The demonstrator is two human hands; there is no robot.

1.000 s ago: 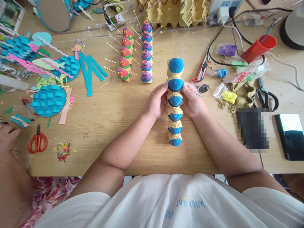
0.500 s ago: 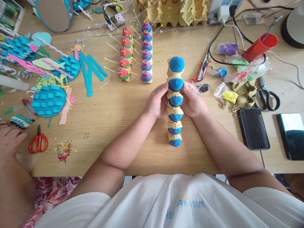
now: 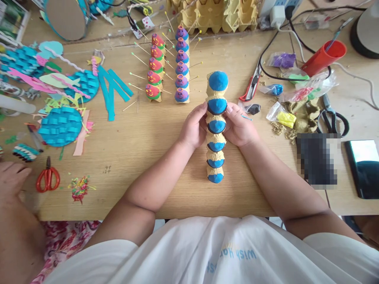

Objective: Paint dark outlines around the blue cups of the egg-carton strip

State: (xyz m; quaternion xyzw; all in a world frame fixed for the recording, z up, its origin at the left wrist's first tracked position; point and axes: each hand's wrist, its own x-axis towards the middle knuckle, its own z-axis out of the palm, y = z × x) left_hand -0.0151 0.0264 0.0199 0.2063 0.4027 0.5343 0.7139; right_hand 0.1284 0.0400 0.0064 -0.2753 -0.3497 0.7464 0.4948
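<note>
A strip [image 3: 215, 146] of egg carton stands out in front of the person, near the middle of the surface [image 3: 118, 136], its long axis running almost straight away from the body, the far end tipped very slightly right. Its six cups point upward toward the camera; each bears one blue patch [image 3: 218, 81], covering most of the farthest cup and the near side of the other five. The left hand [image 3: 194, 126] and right hand [image 3: 240, 125] hold the strip from both sides at about the second and third cups from the far end, thumbs along its edges; the other fingers are mostly hidden, so their spread cannot be told. Beyond it, to the left, two decorated strips lie side by side: a red strip [image 3: 154, 77] of five cups and a purple strip [image 3: 181, 69] of six, both bristling with tipped sticks [image 3: 139, 75]. Past the right hand lie one black packet [image 3: 252, 109], one red cutter [image 3: 251, 86] and one yellow packet [image 3: 286, 118]. Farther right are one tilted red cup [image 3: 324, 58], black scissors [image 3: 333, 120] and a looping black cord [image 3: 262, 55]. At left are three blue woven discs [image 3: 60, 126], red scissors [image 3: 47, 179], a scrap pile [image 3: 79, 187] and another person's hand [image 3: 13, 177].
</note>
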